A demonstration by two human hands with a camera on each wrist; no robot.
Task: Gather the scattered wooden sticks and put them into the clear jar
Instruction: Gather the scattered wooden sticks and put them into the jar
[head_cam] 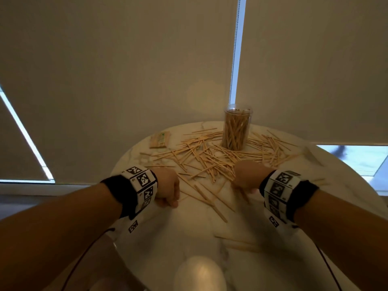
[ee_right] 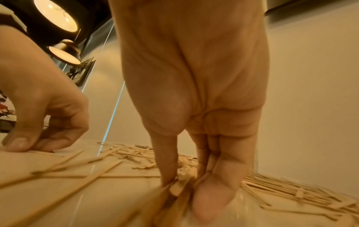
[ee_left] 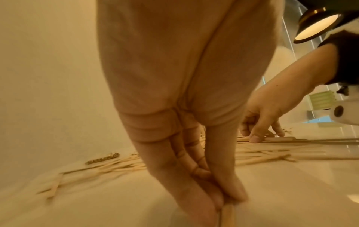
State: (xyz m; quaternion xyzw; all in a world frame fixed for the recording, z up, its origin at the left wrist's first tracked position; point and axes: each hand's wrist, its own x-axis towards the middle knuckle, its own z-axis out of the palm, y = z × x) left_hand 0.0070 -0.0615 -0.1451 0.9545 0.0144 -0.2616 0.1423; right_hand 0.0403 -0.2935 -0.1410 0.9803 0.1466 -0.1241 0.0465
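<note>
Across the round table [head_cam: 210, 238] the sticks [head_cam: 205, 158] lie in a loose, crisscrossed drift, thickest around the foot of the jar [head_cam: 236, 128] and thinning toward the near edge, where a few single ones lie apart. That jar stands upright at the far side, open at the top and already packed with sticks standing on end, so I judge the job well begun but far from done, with most of the spill still on the marble. Its place amid the heap makes sense: each handful has only a short way to travel. Nearer me, both hands work the front fringe of the pile. Over at the left, the left hand [head_cam: 168, 185] is turned palm down with its fingertips [ee_left: 205, 198] drawn narrow together, pinching the end of what looks like a stick or two against the tabletop; the wrist view is too blurred to count them. Opposite it, the right hand [head_cam: 249, 177] is down on the surface as well, thumb and fingers [ee_right: 211, 198] closed round a small bunch that it seems to be raking together. Holding them by the ends, fingers pointing down, looks like the way to lift flat, thin pieces off a smooth top and keep them aligned for the jar's mouth. Off to the far left of the pile rests a small flat packet [head_cam: 160, 140], apart from the work. Behind the table hang pale blinds [head_cam: 126, 70].
</note>
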